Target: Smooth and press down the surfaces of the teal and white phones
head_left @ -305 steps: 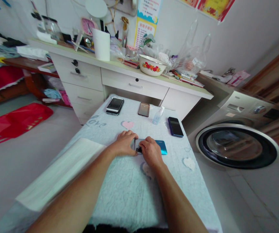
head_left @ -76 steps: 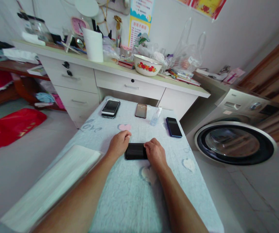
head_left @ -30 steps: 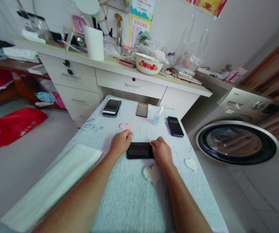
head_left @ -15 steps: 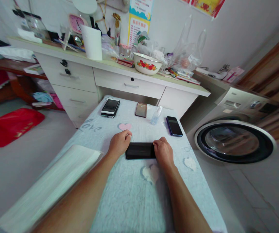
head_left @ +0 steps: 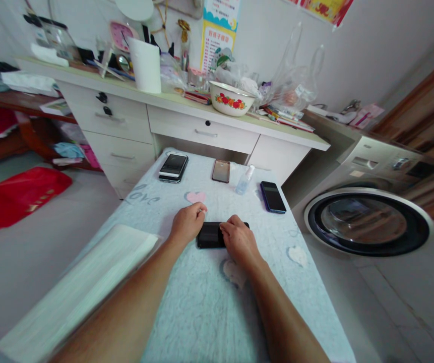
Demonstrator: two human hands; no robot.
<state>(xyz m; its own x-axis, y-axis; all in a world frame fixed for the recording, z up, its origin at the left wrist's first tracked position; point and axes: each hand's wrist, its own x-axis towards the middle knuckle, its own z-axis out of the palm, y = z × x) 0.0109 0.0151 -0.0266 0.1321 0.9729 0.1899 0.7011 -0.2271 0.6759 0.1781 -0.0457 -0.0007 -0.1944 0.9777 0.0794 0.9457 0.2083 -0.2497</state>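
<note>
Working on the screen of the phone [head_left: 209, 236], by the look of it with a touch, a press or a short stroke from the right hand [head_left: 241, 240]. Lying flat on the desk [head_left: 201, 307], face up, long sides running left to right, between and partly under the 2 hands. Calling, in judgement, for light, even pressure from the right fingertips and a steady brace at the left end, so as not to skid or turn on the soft cloth.

Right hand: reaching palm down over the right part of the phone, wrist low, knuckles raised, fingers bent and gathered narrow, tips down near the middle of the screen. Impossible to tell from here about anything pinched beneath. Left hand [head_left: 187, 222]: curled narrow at the left end, thumb side toward the phone, fingertips bunched just above the near-left part of the far edge. Cannot tell about a grip or a small thing inside. Forearms slanting in from the lower left and lower right, both low over the desk.

Beyond the hands, on the same cloth: a stack [head_left: 174, 166] of phones at far left, a case [head_left: 221, 171], a bottle [head_left: 244, 182] standing upright, and a blue phone [head_left: 273, 197] to the right.
</note>
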